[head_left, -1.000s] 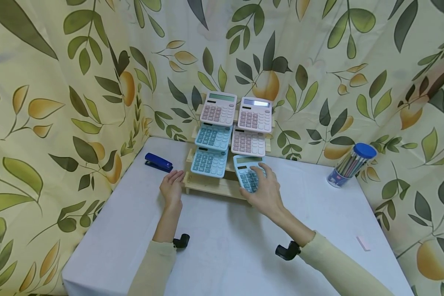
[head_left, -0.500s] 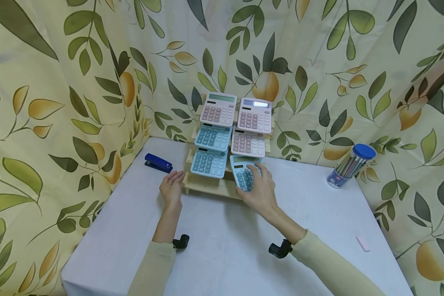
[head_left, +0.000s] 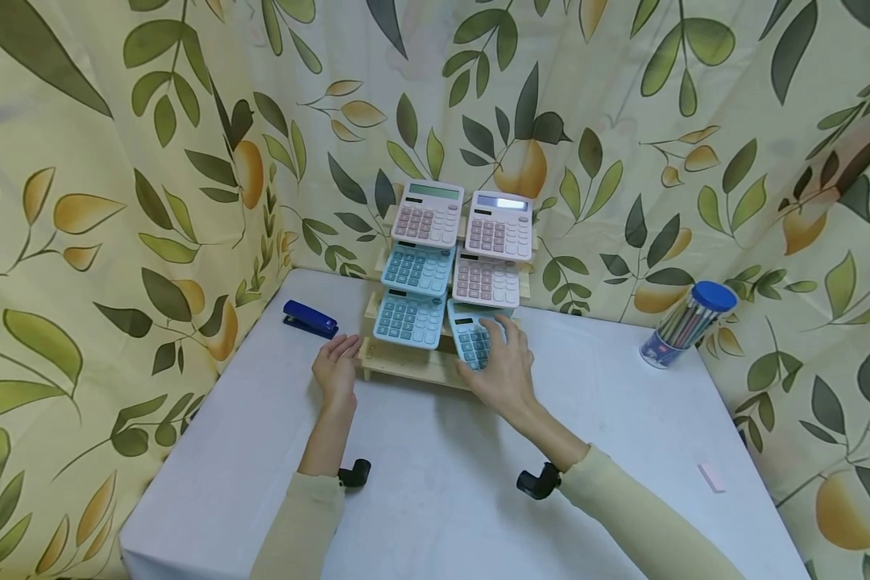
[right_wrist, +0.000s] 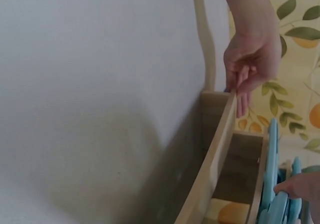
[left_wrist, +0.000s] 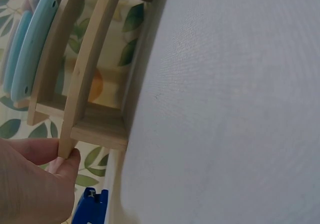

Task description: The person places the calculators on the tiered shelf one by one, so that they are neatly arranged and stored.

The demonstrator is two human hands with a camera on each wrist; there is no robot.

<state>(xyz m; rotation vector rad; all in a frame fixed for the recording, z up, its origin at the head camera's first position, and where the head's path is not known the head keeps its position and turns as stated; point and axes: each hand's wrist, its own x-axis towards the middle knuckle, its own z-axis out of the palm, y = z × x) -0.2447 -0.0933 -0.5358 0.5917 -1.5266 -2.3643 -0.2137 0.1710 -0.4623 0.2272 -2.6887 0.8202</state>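
A wooden tiered rack [head_left: 413, 362] stands at the table's back. My left hand [head_left: 337, 370] pinches its front left corner between thumb and finger; the left wrist view shows this grip on the end of the wooden board [left_wrist: 87, 69]. On the rack's lower right, my right hand [head_left: 503, 374] grips a light blue calculator [head_left: 470, 334], fingers along its right side and thumb at its lower edge. Left of it lies another blue calculator [head_left: 409, 320], with a blue calculator [head_left: 416, 267] above that. Pink calculators [head_left: 428, 213] fill the top row and middle right.
Left of the rack lies a dark blue stapler [head_left: 310, 319]. A clear tub of pens with a blue lid [head_left: 689, 325] stands at the right, and a small pale pink block [head_left: 712, 477] lies nearer. A leaf-patterned curtain [head_left: 594, 161] hangs behind the white-covered table [head_left: 435, 499].
My right hand has moved left with the blue calculator, bringing it closer to the blue one beside it and farther under the pink one. The left hand has stayed put.
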